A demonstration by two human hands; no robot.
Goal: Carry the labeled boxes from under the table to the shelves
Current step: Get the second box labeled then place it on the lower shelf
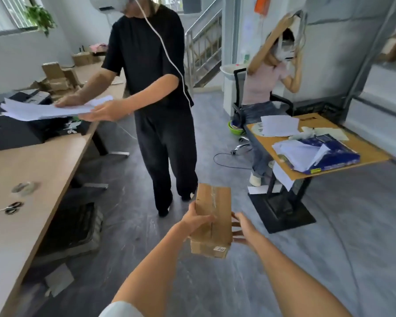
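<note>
I hold a taped brown cardboard box [215,216] out in front of me above the grey floor, low in the middle of the view. A small white label shows on its near end. My left hand [198,221] grips its left side, with the fingers over the top. My right hand [240,228] presses against its right side with the fingers spread. No shelves are in view.
A person in black [156,88] stands just ahead holding papers over the long wooden table [32,179] on the left. A seated person [268,88] is behind a small table [318,156] with papers on the right. Dark crates [73,227] lie under the long table.
</note>
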